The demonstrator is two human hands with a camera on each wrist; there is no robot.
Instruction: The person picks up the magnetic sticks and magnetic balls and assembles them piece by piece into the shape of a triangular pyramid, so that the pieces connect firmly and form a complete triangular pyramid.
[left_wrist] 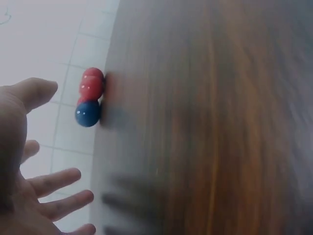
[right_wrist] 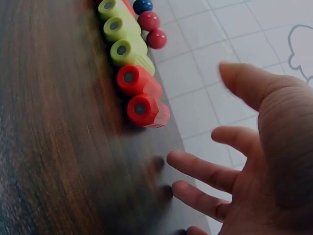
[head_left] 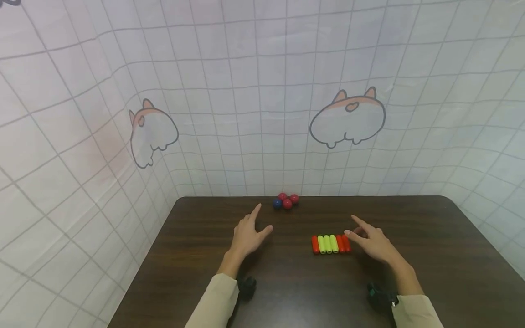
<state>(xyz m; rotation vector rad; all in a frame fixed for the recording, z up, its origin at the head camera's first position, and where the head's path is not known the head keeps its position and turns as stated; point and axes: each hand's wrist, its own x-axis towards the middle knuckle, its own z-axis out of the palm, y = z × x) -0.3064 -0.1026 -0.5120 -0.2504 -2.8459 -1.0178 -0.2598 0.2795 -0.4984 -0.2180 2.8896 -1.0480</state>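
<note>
My left hand [head_left: 246,237] is over the left half of the table, fingers spread and holding nothing. Just beyond its fingertips, at the far edge, a glossy blue ball [head_left: 277,203] is grouped with three red balls [head_left: 287,204]. On the right, my right hand [head_left: 376,245] hovers with loosely extended fingers, also holding nothing. Its thumb is close by the right end of a side-by-side row of short plastic cylinders. The row has one red cylinder [head_left: 315,244] at left, three yellow-green cylinders [head_left: 329,244], then two red cylinders [right_wrist: 142,111]. Grey round centres show in their near ends.
The dark wood-grain table [head_left: 287,287] ends at a white grid-patterned curtain [head_left: 266,150] with cartoon animal drawings, which also hangs along both sides. Black wrist devices [head_left: 247,288] sit under the light sleeves [head_left: 217,298].
</note>
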